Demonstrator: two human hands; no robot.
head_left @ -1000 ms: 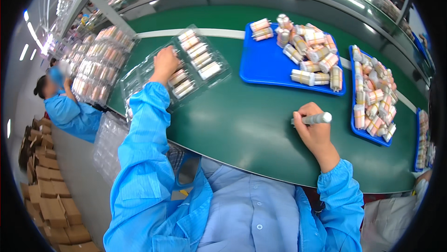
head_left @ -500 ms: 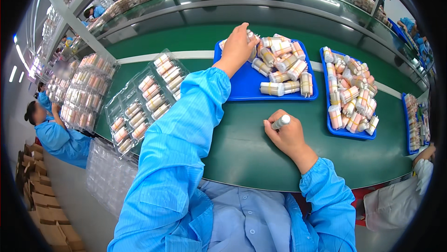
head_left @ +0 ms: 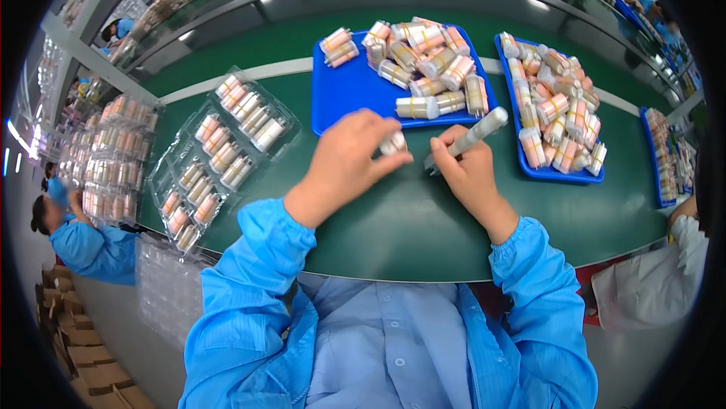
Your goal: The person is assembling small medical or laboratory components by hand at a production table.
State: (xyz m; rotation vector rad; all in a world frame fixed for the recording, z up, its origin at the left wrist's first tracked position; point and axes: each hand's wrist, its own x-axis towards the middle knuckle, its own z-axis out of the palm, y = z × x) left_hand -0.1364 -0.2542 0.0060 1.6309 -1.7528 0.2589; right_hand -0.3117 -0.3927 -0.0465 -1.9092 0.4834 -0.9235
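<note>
**Two hands, one small tube and one pen**

The small tube (head_left: 393,143) is mostly hidden. The left hand (head_left: 344,159) has its fingers pinched tight around it, and only one pale end peeks out. You cannot see its label. The right hand (head_left: 467,171) is closed around a grey pen (head_left: 470,137). The pen's lower end is hidden in the fist, and its top sticks up and away to the right. The two hands sit close together, just above the green desk (head_left: 393,227), with the tube between them.

Just past the hands lies a blue tray (head_left: 344,88). A heap of small tubes (head_left: 427,57) with pink and tan bands fills its far half. The words on them are too small to make out. To the right of the right hand is a second blue tray (head_left: 544,173), also piled with tubes. A third tray (head_left: 656,159) is farther right and bent by the rim of the picture.

To the left of the left hand lies a clear plastic holder (head_left: 219,156) with tubes set in rows. More full holders (head_left: 113,152) sit farther left, blurred.
</note>
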